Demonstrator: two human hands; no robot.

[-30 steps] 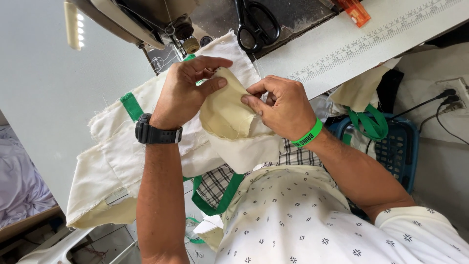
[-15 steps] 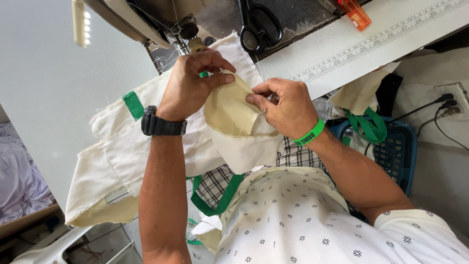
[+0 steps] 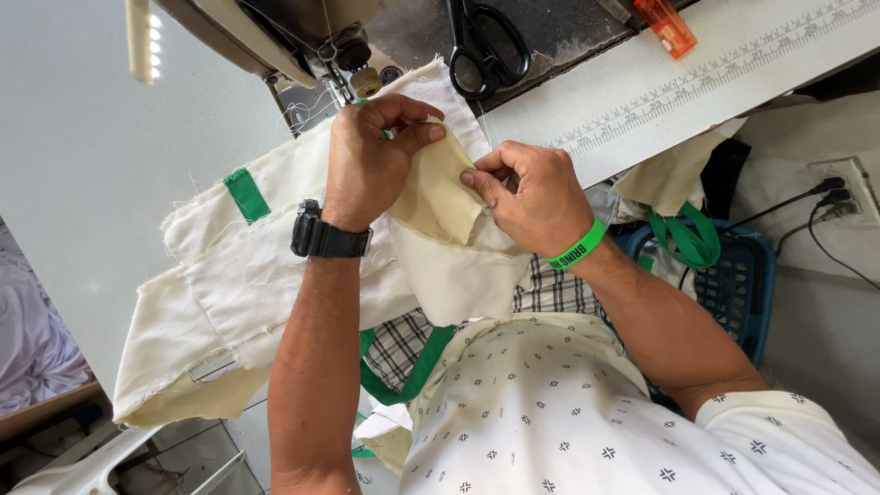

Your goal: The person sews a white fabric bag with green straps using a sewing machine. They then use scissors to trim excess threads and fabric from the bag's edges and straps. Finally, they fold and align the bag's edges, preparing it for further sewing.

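Observation:
My left hand (image 3: 374, 158), with a black watch on its wrist, pinches the top of a folded cream fabric piece (image 3: 440, 192). My right hand (image 3: 527, 197), wearing a green wristband, pinches the same piece at its right edge with thumb and forefinger. The piece belongs to a larger cream cloth bag with green straps (image 3: 247, 266) that is spread over the white table (image 3: 73, 165) and hangs off its edge toward my lap. Both hands are just in front of the sewing machine (image 3: 302, 41).
Black scissors (image 3: 486, 46) lie on the machine bed. An orange tool (image 3: 667, 26) rests by a ruler strip (image 3: 715, 78) on the table edge. A blue basket (image 3: 733, 275) with cream and green cloth stands at right. Cables are plugged into a wall socket (image 3: 843, 188).
Both hands have moved with the folded fabric a little nearer the sewing machine. The left fingers have closed tighter on the top edge of the piece.

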